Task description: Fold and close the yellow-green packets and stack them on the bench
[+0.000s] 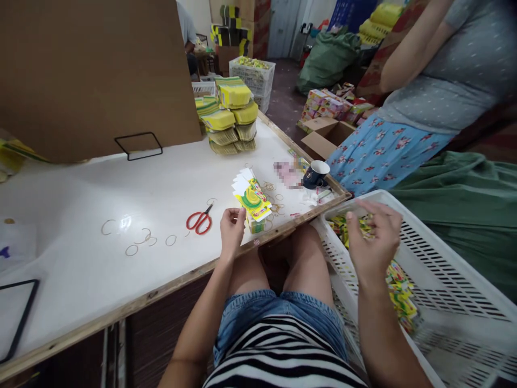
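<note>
My left hand is at the table's near edge, beside a fanned stack of yellow and green printed flat cartons with white flaps. Its fingers are curled close to the thumb; what lies between them, if anything, is hidden. Under the fan sits a small green-sided bundle. Off to the right, my right hand hovers above a white plastic basket, thumb and fingers apart, with nothing visible in it. Folded yellow and green cartons lie inside that basket.
Red-handled scissors and loose rubber bands lie on the white table. A dark mug stands at its right corner. Stacked yellow carton bundles are at the back. A person stands at the right, beyond the basket.
</note>
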The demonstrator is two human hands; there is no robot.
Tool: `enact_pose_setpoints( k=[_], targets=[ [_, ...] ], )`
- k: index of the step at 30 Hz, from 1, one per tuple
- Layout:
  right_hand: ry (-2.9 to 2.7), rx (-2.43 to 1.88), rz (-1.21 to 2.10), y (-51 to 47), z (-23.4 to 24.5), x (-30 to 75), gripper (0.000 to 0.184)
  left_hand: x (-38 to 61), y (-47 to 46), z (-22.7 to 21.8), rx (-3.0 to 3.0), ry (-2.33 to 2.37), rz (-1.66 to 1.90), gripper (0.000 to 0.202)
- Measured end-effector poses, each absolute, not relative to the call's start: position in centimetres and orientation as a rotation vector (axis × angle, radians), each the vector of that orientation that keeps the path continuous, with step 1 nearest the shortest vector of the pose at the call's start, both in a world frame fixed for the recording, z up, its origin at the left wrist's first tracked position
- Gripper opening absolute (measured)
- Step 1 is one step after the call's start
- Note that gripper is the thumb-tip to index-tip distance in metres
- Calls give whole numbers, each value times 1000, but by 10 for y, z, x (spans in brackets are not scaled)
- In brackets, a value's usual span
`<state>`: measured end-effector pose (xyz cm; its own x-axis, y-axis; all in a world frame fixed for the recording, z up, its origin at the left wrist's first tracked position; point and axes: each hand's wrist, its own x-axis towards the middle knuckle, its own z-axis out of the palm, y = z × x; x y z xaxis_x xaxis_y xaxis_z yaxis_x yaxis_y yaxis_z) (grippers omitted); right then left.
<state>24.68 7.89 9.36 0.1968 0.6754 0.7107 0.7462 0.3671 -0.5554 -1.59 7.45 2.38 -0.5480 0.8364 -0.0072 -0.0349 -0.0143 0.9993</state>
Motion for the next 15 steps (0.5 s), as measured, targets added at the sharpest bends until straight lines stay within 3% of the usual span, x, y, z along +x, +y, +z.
enact_pose_setpoints(
  k=[5,10,15],
  targets=[
    [-1594,-1253,214,74,78,219,24,-25,103,20,855,1523,1655,32],
    [-1590,-1136,459,66,73,184,20,-24,72,49,935,1454,1674,29],
    [-1589,-1128,930,57,73,155,39,-7,27,71,1111,1245,1539,27]
  ],
)
